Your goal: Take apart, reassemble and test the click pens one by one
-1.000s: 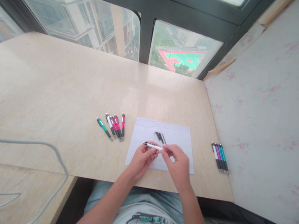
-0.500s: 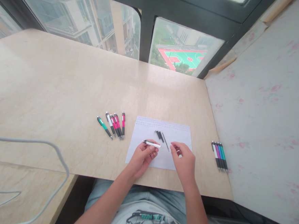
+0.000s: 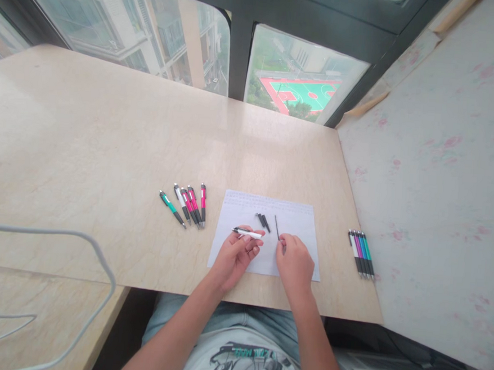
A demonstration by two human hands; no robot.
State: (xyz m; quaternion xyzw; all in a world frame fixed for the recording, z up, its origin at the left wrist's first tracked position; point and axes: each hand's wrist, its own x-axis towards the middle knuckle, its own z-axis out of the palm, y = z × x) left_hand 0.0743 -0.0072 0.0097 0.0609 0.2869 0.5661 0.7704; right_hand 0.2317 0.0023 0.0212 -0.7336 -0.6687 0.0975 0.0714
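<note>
My left hand (image 3: 235, 257) is closed around a white pen barrel (image 3: 250, 233) with a dark clip, held level above the sheet of paper (image 3: 225, 251). The fingertips of my right hand (image 3: 294, 261) pinch the lower end of a thin black pen refill (image 3: 276, 227), which points away from me. Between the hands and a little beyond them lie small black pen parts (image 3: 263, 221), side by side on the paper. Faint handwriting runs along the sheet's far edge.
Left of the paper lie several pens (image 3: 188, 204) in pink, white and green. A tight row of pens (image 3: 360, 255) rests at the table's right side by the flowered wall (image 3: 432, 192). A pale cable (image 3: 98, 253) loops at the left. Windows stand behind the table (image 3: 148, 138).
My right hand has moved slightly left and down onto the refill and now pinches it; the refill has swung more upright. My left hand still holds the white barrel, nearly unmoved.
</note>
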